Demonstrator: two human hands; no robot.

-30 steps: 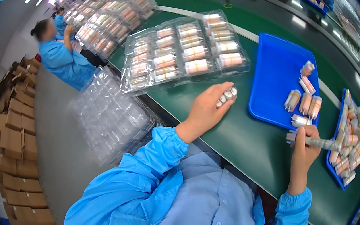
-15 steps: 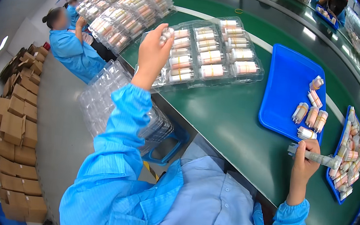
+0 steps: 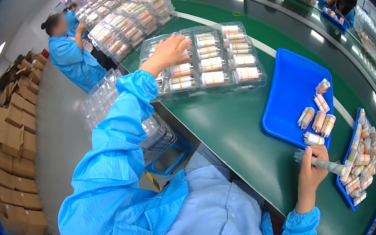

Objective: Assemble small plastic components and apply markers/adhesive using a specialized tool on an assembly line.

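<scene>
My left hand [image 3: 170,53] reaches into the left column of a clear plastic blister tray [image 3: 243,85]. Its fingers bend down over the pockets, and whatever lies under the fingertips is hidden. Pink-and-white cylindrical bundles [image 3: 212,77] with yellow bands fill the tray's rows. My right hand [image 3: 311,172] is wrapped around a greyish-white stick-like tool [image 3: 330,166], held roughly level over the near edge of a blue tray [image 3: 289,92]. Several loose bundles [image 3: 319,120] lie at that tray's right side; one white bundle [image 3: 313,139] is just beyond my right fingers.
A second blue tray [image 3: 340,181], heaped with bundles, stands at the far right of the green table [image 3: 225,122]. Filled blister trays [image 3: 124,25] are stacked at the back left. Empty ones [image 3: 101,100] sit on a blue stool [image 3: 178,156]. A co-worker [image 3: 67,48] works beyond; cardboard boxes [image 3: 14,138] line the left.
My left hand, earlier raised with a whitish bundle in its fingers, has come down onto the blister tray. My right hand still grips the tool; the whole view has shifted slightly.
</scene>
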